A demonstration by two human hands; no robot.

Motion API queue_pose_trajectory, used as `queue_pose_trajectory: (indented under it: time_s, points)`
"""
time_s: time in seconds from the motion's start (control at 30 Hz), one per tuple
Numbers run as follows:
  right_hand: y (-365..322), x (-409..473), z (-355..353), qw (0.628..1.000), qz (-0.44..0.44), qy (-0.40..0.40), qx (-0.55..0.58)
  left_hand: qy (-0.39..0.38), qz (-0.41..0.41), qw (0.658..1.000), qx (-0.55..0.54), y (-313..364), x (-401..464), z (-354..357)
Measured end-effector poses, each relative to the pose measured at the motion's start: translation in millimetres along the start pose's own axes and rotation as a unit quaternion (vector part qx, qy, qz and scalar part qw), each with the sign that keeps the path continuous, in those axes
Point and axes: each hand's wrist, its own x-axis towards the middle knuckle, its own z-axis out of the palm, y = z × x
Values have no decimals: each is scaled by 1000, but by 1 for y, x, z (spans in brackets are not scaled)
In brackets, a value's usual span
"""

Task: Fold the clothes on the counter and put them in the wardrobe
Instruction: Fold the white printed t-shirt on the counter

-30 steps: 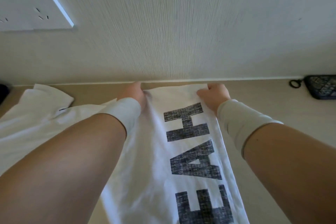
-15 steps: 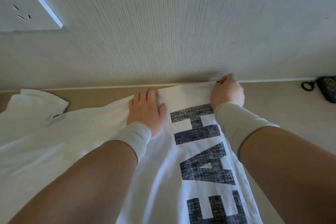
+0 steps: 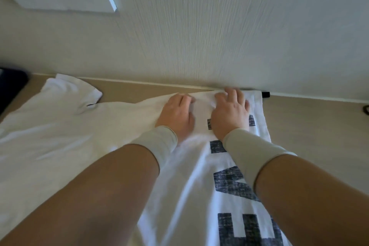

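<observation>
While the shirt [image 3: 95,138] lies spread on the counter [image 3: 319,126], we judge the folding barely begun: 1 side looks turned in, the sleeve [image 3: 73,90] lies out flat, and no wardrobe is in view. Our left hand [image 3: 176,115] presses the cloth with relaxed fingers; our right hand [image 3: 229,113] rests on it, fingers slightly bent, gripping nothing. The top edge touches the wall [image 3: 219,36], so room lies rightward and toward us

White shirt [image 3: 60,136] on beige counter [image 3: 319,126]
</observation>
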Motion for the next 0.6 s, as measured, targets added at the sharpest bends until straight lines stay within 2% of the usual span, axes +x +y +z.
queue_pose_trajectory:
  time_s: [0.07, 0.13, 0.2, 0.27, 0.33, 0.43, 0.6]
  points:
    - [-29, -6, 3, 995, -89, -22, 36, 37, -42, 997, 53, -15, -11, -15]
    - [-66, -10, 8, 983, -148, -83, 77, 44, -164, 980, 105, -40, -20, -34]
    - [-102, -16, 17, 972, -168, -134, 92, 47, -286, 950, 111, -67, -30, -52]
    - [-121, -21, 29, 974, -162, -142, 69, 33, -359, 927, 101, -89, -44, -62]
    - [-122, -24, 40, 984, -120, -129, 19, -28, -390, 913, 115, -107, -59, -65]
    - [-115, -19, 47, 989, -48, -136, -41, -119, -392, 901, 145, -132, -72, -66]
    - [-124, -8, 50, 988, 22, -138, -66, -147, -386, 904, 108, -149, -63, -77]
